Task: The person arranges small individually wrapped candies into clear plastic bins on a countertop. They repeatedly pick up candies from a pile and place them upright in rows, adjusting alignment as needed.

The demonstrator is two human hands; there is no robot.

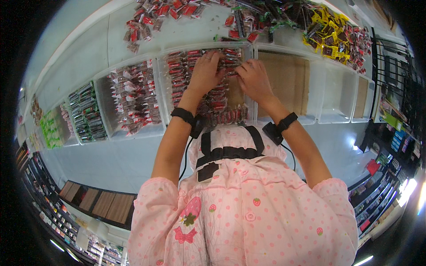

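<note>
Rows of small red-labelled snack packets (pixel 177 79) fill much of a clear plastic bin (pixel 162 83) in front of me. My left hand (pixel 206 71) reaches over the rows with its fingers on packets near the bin's far side; its fingertips are partly hidden. At the right part of the same bin, my right hand (pixel 254 78) has bent fingers touching the end of a packet (pixel 232 71); whether it grips the packet I cannot tell. Brown cardboard (pixel 235 89) lines the bin's floor between the hands and a near row of packets (pixel 229 115).
To the right stands a cardboard-lined bin (pixel 283 83); farther right is another clear bin (pixel 336 88). Left are bins of red-and-white packets (pixel 133 96) and green-dark packets (pixel 87 113). Loose red packets (pixel 143 28) and yellow packets (pixel 332 40) lie beyond the bins.
</note>
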